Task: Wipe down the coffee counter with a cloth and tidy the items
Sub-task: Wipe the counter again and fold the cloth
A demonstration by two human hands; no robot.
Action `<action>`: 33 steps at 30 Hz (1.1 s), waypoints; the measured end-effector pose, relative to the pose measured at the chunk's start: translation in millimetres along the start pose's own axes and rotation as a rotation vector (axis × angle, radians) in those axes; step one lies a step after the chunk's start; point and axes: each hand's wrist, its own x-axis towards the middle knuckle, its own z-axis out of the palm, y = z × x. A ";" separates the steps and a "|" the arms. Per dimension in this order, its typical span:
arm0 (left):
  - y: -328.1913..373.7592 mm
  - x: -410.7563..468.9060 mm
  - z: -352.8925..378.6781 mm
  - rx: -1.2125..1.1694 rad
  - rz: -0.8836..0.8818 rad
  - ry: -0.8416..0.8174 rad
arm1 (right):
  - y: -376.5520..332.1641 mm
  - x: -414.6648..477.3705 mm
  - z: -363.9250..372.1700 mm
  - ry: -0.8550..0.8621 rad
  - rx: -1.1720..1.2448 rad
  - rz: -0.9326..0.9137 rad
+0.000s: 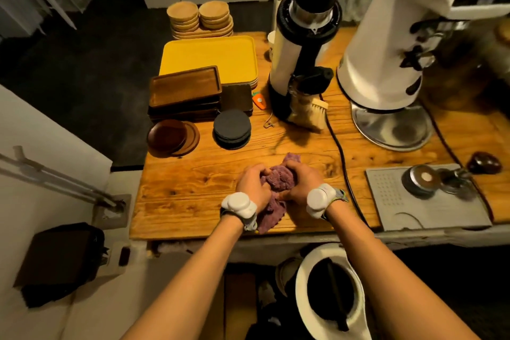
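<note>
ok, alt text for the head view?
The left hand and right hand grip a bunched purple cloth on the wooden counter. Behind it stand stacked wooden trays, a yellow tray, dark coasters, a black-topped grinder and a white grinder.

We see warm, yellowish light falling on the wooden tabletop (pixel 193 190), while the floor (pixel 82 63) left of it sinks into darkness. Wide-angle bending curves the edges, and the white grinder (pixel 386 44) looks softly blurred.

Cloth (pixel 280 181) partly covered by left hand (pixel 252 185), right hand (pixel 299 181); fingertips buried. White grinder (pixel 386 50) top cut by edge.
</note>
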 end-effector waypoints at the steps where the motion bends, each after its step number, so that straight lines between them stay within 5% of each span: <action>1: 7.4 2.8 4.6 0.000 -0.002 -0.002 | 5.1 -0.7 -5.6 0.013 0.000 0.002; 11: 57.9 17.1 39.4 -0.050 0.008 0.006 | 44.4 -2.4 -51.8 0.089 0.028 0.003; 23: 67.3 -33.3 71.5 -0.089 -0.146 0.033 | 87.0 -51.8 -82.3 -0.075 0.171 -0.047; 29: 78.8 -39.2 66.5 -0.301 -0.172 -0.090 | 91.8 -51.1 -83.5 0.157 0.230 0.122; 33: 84.0 -37.2 59.2 -0.403 -0.280 -0.073 | 95.7 -50.3 -78.5 0.154 0.328 0.192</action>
